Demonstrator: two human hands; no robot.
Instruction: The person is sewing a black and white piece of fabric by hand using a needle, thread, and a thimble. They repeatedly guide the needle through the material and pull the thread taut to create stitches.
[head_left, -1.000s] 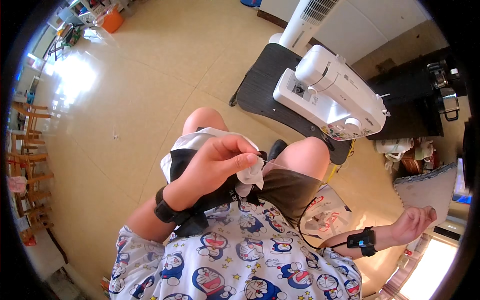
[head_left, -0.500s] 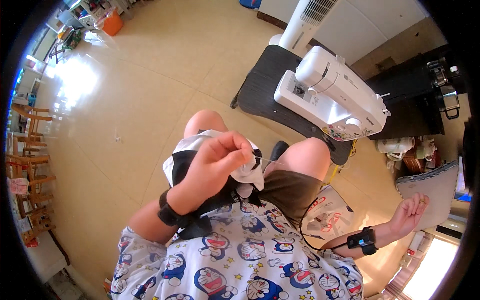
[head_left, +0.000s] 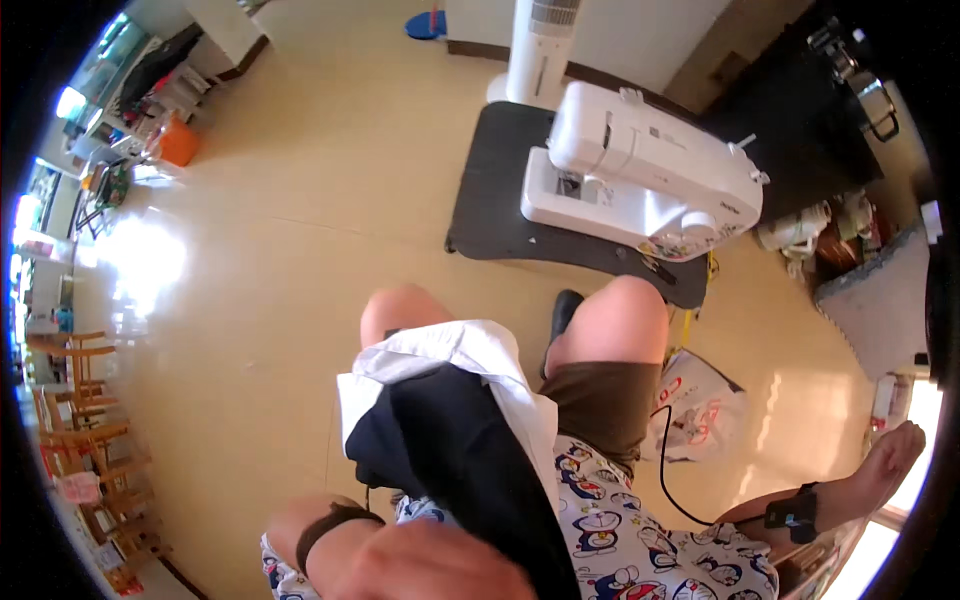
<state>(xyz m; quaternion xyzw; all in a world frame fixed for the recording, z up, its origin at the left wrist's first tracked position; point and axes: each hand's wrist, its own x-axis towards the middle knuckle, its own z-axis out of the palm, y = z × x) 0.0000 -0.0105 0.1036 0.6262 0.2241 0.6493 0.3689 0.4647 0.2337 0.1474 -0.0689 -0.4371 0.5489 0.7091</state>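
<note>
A black and white cloth [head_left: 430, 420] lies over my left thigh and stretches up toward the lower edge. My left hand [head_left: 430, 565], large and blurred close to the view, is closed at the cloth's near end; its fingertips are out of sight. Far out to the right, my right hand [head_left: 890, 458] is raised with its fingers drawn together. Whatever it pinches, if anything, is too small to make out. Each wrist wears a dark band.
A white sewing machine [head_left: 650, 170] stands on a small black table [head_left: 490, 215] ahead, with small scissors [head_left: 657, 268] near its edge. Behind it rises a white tower fan [head_left: 540, 55]. A printed bag [head_left: 700, 410] lies on the floor by my right leg. Wooden chairs [head_left: 85, 440] line the left.
My left hand has come back toward me from above my lap, drawing the cloth up. My right hand has moved farther right and up. The view has shifted.
</note>
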